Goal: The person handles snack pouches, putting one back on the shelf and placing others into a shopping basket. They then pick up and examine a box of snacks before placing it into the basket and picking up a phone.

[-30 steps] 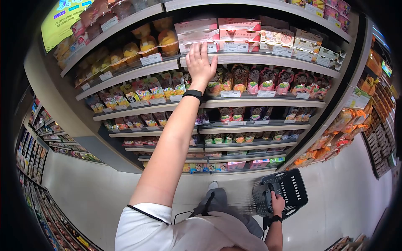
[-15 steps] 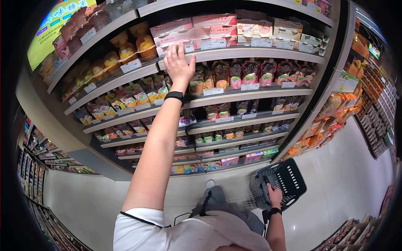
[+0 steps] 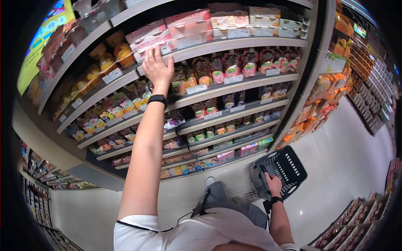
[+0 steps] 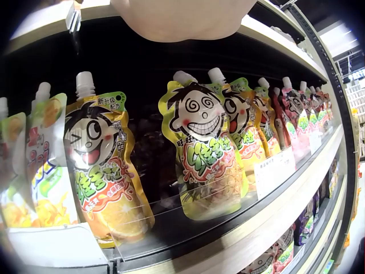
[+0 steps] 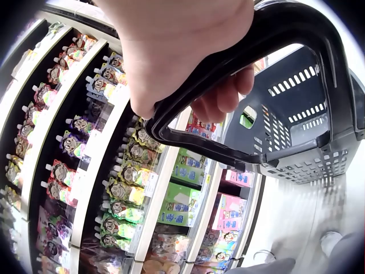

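My left hand [image 3: 158,69] reaches up to the shelf, its fingers extended against the front of the pink boxes [image 3: 147,34] and their price tag. In the left wrist view only the underside of that hand [image 4: 185,17] shows at the top; below it stand spouted drink pouches with cartoon faces, among them a yellow-green pouch [image 4: 206,151] and an orange pouch [image 4: 102,171]. Low on the right, my right hand [image 3: 274,184] grips the black handle [image 5: 328,40] of a dark grey shopping basket [image 5: 288,94], fingers wrapped around it. The visible part of the basket's inside shows only its slotted walls.
Cups of yellow fruit [image 3: 123,54] stand left of the pink boxes. More pouches [image 3: 231,65] line the shelves below. Orange bags [image 3: 318,92] hang past the shelf's right end. A low display [image 3: 351,221] stands behind on the right, above pale floor [image 3: 331,154].
The head view has turned, so the shelves slide left and tilt. My left hand stays at the pink boxes with its fingers extended. My right hand keeps hold of the basket.
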The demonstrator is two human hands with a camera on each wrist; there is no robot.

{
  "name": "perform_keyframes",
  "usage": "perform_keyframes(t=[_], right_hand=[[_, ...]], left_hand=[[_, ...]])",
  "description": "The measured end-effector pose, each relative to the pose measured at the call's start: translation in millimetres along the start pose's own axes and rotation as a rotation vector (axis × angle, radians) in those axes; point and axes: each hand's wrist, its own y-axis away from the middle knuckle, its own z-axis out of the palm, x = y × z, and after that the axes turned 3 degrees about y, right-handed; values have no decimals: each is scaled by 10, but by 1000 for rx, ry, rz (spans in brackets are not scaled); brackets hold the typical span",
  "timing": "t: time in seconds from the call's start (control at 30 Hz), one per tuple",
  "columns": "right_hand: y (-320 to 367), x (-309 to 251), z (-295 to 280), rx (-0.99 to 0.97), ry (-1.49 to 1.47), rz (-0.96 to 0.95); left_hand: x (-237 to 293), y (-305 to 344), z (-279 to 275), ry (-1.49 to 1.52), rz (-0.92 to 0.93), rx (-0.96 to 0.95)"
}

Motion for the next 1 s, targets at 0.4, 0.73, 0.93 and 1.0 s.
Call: perform_keyframes(t=[0.4,0.73,0.93,1.0], right_hand=[[118,-124,-194,-33,-3,23],[76,-123,-203,-27,-7,30],[41,-63,-176,-4,15,-30],[16,-56,-168,0,18,-38]], left_hand=[[17,20,57,-21,35,56],[24,24,51,21,25,43],[53,17,55,36,15,67],[59,15,60,41,14,66]])
